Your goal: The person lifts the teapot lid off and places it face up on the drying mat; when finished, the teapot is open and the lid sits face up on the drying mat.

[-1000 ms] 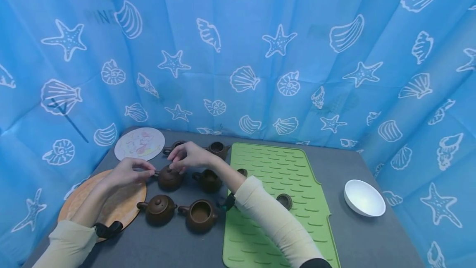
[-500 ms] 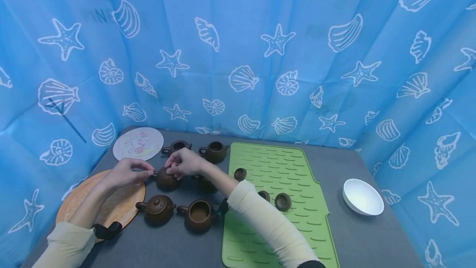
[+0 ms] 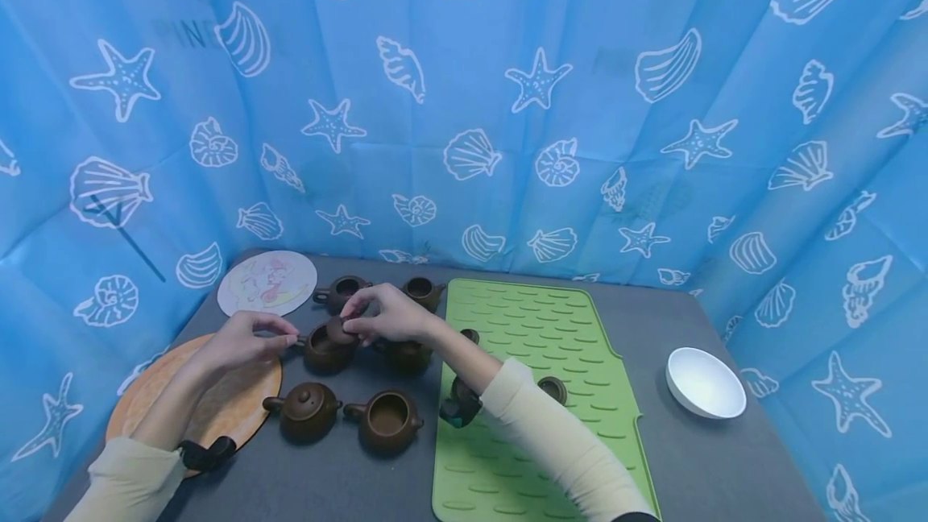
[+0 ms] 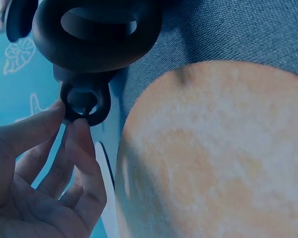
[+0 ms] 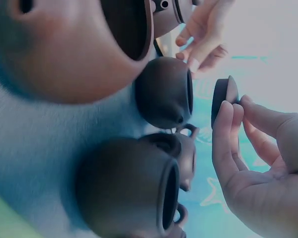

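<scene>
My left hand (image 3: 242,341) pinches the loop handle (image 4: 103,106) of a small brown clay teapot (image 3: 326,359) between thumb and fingertips. In my right hand (image 3: 395,314) is the teapot's round lid (image 5: 219,96), pinched by its knob. The lid is tilted and raised just above the pot, whose open mouth shows in the head view. Nearest the front stand a lidded teapot (image 3: 304,413) and a lidless one (image 3: 387,424). Another lidless teapot (image 3: 406,355) is partly hidden under my right wrist, and two more (image 3: 341,296) stand behind.
A green ridged mat (image 3: 522,466) lies to the right, with several loose lids (image 3: 554,389) on it, some partly covered by my right arm. A round orange-brown board (image 3: 138,401) is under my left forearm. A pale printed disc (image 3: 242,280) lies behind; a white bowl (image 3: 706,383) stands far right.
My right hand gripped the lid on the teapot and has lifted it off, up and slightly right, uncovering the mouth. My left hand has stayed at the handle.
</scene>
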Motion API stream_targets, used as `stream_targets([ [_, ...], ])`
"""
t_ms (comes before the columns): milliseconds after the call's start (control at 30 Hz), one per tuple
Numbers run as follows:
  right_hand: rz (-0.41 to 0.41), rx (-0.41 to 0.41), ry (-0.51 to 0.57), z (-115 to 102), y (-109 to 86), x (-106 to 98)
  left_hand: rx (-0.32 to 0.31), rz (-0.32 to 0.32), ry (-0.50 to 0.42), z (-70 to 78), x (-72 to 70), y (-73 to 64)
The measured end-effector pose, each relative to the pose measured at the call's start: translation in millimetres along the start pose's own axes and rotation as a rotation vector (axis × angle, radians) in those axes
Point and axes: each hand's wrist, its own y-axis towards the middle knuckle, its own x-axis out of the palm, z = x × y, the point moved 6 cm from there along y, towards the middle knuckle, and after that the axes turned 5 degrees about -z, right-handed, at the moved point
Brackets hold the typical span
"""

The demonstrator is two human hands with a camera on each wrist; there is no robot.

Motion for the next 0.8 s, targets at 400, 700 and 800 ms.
stream_targets([
  [400,-0.006,-0.037,0.059,-3.2,-56.9,-33.6,0.002,0.005,0.009,-0.8,0.8,1.1],
  [700,0.026,-0.003,0.093,8.4,-102.3,-61.0,0.022,0.009,0.022,0.6,0.9,-0.7],
  [800,0.036,0.029,0.138,15.8,-116.9,-69.6,0.024,0.009,0.022,0.0,0.5,-0.9],
])
